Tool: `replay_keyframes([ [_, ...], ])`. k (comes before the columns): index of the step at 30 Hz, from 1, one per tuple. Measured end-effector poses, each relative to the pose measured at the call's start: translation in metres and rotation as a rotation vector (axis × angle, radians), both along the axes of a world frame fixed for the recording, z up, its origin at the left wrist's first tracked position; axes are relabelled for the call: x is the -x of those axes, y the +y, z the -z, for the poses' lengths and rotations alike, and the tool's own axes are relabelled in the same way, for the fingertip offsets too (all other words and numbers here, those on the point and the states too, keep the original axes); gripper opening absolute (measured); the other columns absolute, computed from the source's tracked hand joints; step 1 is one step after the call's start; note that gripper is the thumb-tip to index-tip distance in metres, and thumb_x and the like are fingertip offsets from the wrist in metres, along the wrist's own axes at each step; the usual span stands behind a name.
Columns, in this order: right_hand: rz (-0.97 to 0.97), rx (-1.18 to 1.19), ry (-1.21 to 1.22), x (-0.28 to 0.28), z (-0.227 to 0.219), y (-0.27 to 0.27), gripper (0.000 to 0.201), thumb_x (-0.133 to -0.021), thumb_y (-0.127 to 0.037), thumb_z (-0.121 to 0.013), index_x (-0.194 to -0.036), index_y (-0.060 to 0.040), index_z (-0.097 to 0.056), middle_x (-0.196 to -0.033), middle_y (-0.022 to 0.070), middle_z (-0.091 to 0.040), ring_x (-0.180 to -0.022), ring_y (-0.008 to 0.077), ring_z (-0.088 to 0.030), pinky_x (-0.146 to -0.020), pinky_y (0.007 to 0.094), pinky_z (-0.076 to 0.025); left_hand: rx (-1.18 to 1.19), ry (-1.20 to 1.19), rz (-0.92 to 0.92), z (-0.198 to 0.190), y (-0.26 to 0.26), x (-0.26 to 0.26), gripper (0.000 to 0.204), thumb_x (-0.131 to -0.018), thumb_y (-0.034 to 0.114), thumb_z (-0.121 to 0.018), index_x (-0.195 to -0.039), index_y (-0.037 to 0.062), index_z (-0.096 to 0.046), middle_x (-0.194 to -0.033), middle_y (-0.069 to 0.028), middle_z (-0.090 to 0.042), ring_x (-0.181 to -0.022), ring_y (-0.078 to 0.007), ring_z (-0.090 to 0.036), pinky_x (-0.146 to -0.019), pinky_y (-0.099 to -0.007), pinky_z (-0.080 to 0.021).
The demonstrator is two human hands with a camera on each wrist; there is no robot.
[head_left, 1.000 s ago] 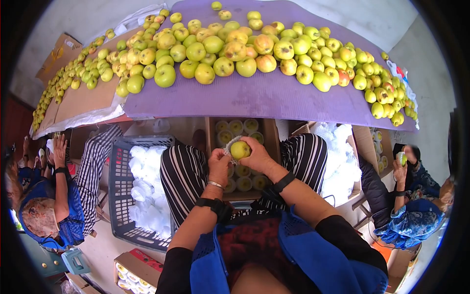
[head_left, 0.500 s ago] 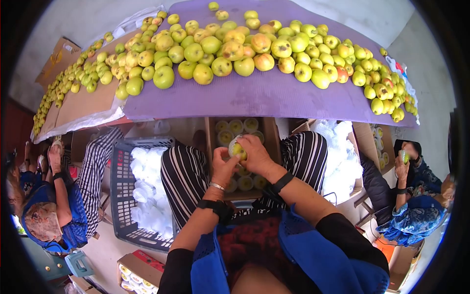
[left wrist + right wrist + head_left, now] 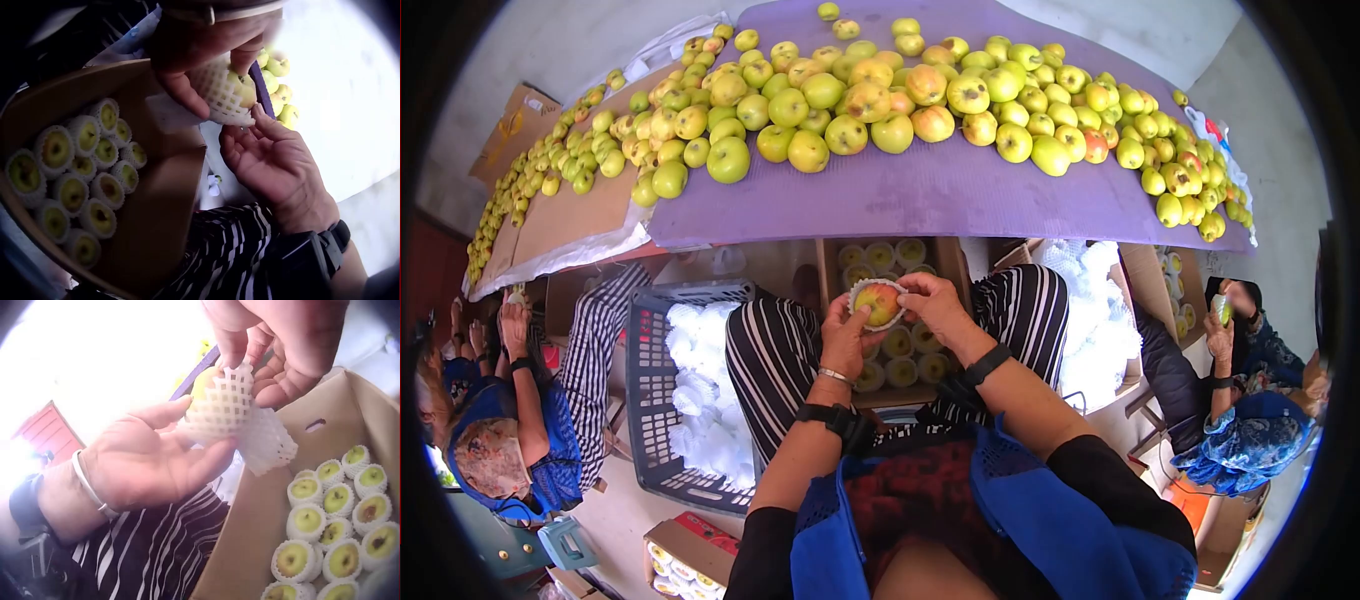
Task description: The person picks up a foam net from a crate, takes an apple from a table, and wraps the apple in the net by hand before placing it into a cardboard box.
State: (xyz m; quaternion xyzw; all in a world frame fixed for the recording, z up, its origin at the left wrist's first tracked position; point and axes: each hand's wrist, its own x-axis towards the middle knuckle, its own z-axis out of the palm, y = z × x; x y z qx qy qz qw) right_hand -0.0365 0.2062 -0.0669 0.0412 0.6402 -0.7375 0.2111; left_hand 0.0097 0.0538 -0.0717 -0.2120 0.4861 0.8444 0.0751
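A yellow apple with a red blush (image 3: 881, 301) sits in a white foam net sleeve (image 3: 222, 412), its top side uncovered. My left hand (image 3: 843, 335) cradles the sleeved apple from the left, thumb near the opening. With its thumb and fingers my right hand (image 3: 937, 307) pinches the net's edge at the right. In the right wrist view, a loose tail of the net hangs beyond the apple. Just below my hands a cardboard box (image 3: 240, 540) holds rows of apples in the same white nets (image 3: 292, 559).
A purple-covered table (image 3: 800, 215) in front carries a long heap of loose apples (image 3: 870, 100). Left of my legs stands a grey crate (image 3: 643, 410) of foam nets (image 3: 695, 385); more nets (image 3: 1088, 310) lie at right. People sit on both sides, a box of wrapped apples (image 3: 715, 560) below.
The apple has turned so its red-blushed side faces up. The net, earlier on its far left side, now rings it. My right hand has moved from over the apple to the net's edge.
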Motion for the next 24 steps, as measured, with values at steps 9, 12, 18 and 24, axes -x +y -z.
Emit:
replay_keyframes([
  [9,0.096,-0.289,0.484,-0.002,0.006,-0.004,0.011,-0.073,-0.005,-0.056,-0.083,-0.0007,-0.057,-0.079,0.0040,-0.055,-0.069,0.0103,-0.053,-0.061,0.0231,-0.044,0.111,0.043,-0.022,0.000,0.001,0.000,0.033,-0.079,0.005,-0.050,-0.110,0.0076,-0.038,-0.099,-0.0088,-0.051,-0.083,-0.0183,-0.056,-0.060,-0.0293,-0.052],
  [12,-0.045,-0.216,0.452,-0.006,-0.007,-0.008,0.012,-0.073,-0.003,-0.053,-0.084,-0.0008,-0.057,-0.077,0.0057,-0.053,-0.070,0.0126,-0.053,-0.063,0.0234,-0.043,0.107,0.034,-0.054,0.005,-0.001,0.000,0.033,-0.079,0.005,-0.050,-0.110,0.0077,-0.038,-0.100,-0.0088,-0.051,-0.083,-0.0178,-0.056,-0.060,-0.0287,-0.052],
  [18,-0.116,-0.280,0.682,-0.007,-0.006,-0.007,0.017,-0.075,-0.001,-0.046,-0.088,-0.0001,-0.057,-0.079,0.0083,-0.053,-0.077,0.0174,-0.053,-0.067,0.0254,-0.043,-0.099,0.083,-0.050,0.005,-0.004,-0.001,0.038,-0.079,0.006,-0.052,-0.112,0.0083,-0.035,-0.106,-0.0085,-0.048,-0.092,-0.0199,-0.052,-0.071,-0.0340,-0.048],
  [24,-0.167,0.040,0.286,-0.013,-0.013,-0.005,0.022,-0.075,0.004,-0.042,-0.092,0.0004,-0.055,-0.082,0.0048,-0.054,-0.075,0.0114,-0.052,-0.067,0.0239,-0.044,-0.064,0.091,-0.078,0.007,-0.001,0.000,0.039,-0.079,0.012,-0.054,-0.113,0.0093,-0.033,-0.109,-0.0079,-0.047,-0.096,-0.0209,-0.050,-0.075,-0.0372,-0.045],
])
